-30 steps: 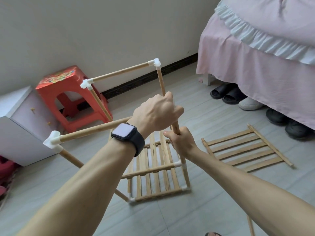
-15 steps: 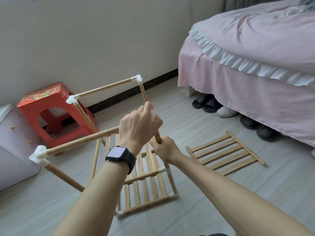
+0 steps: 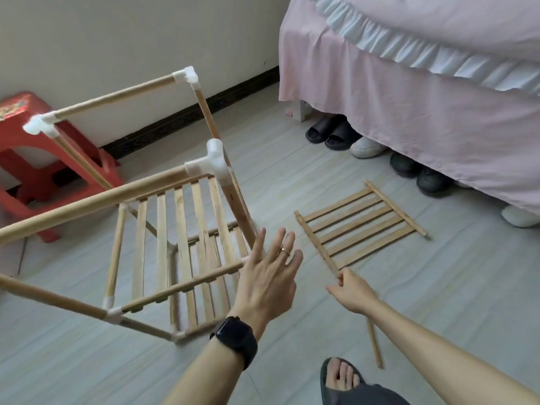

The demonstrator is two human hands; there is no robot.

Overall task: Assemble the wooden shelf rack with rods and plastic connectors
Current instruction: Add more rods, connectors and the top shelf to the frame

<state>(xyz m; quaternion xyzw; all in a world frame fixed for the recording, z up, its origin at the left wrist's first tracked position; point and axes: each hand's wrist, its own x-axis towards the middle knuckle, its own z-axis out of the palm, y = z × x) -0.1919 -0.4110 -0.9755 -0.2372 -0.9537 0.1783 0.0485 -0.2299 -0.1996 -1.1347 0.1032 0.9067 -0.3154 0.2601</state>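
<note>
The wooden rack (image 3: 175, 244) stands on the floor at centre left, its rods joined by white plastic connectors, with two slatted shelves inside. A white corner connector (image 3: 211, 165) tops the near upright. My left hand (image 3: 268, 276), a watch on its wrist, hovers with fingers spread just right of that upright, touching nothing. A loose slatted panel (image 3: 359, 226) lies flat on the floor to the right. My right hand (image 3: 350, 287) is at the panel's near corner, fingers curled on the end of its side rail. One loose rod (image 3: 374, 343) lies under my right forearm.
A red plastic stool (image 3: 35, 147) stands behind the rack by the wall. A bed with a pink skirt (image 3: 409, 97) fills the right side, with several shoes (image 3: 336, 133) under its edge. My foot in a slipper (image 3: 344, 378) is at the bottom.
Both hands have let go of the near upright. My left hand has opened, and my right hand has swung right and down to the loose panel. The view has tilted down.
</note>
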